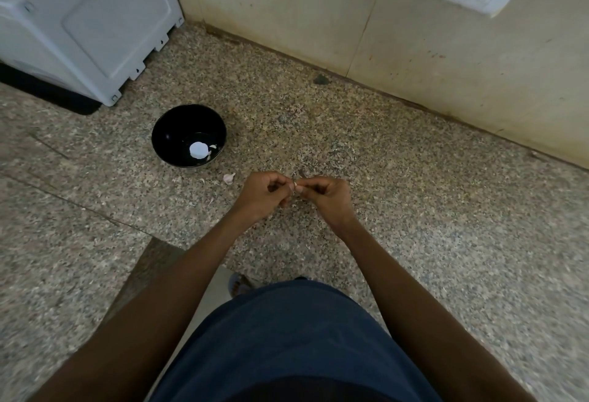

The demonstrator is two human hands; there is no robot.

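On the counter (pixel 398 210), a garlic clove (pixel 229 177) lies between bowl (pixel 172 133) and left hand (pixel 264 194).

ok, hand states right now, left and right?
Left hand: fingers curled, pinching a small pale garlic clove.
Right hand: fingers curled, pinching the same clove from the other side.

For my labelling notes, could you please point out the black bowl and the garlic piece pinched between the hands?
black bowl (pixel 169 132), head view, bare inner left wall.
garlic piece (pixel 295 184), head view, pale bit showing between the fingertips.
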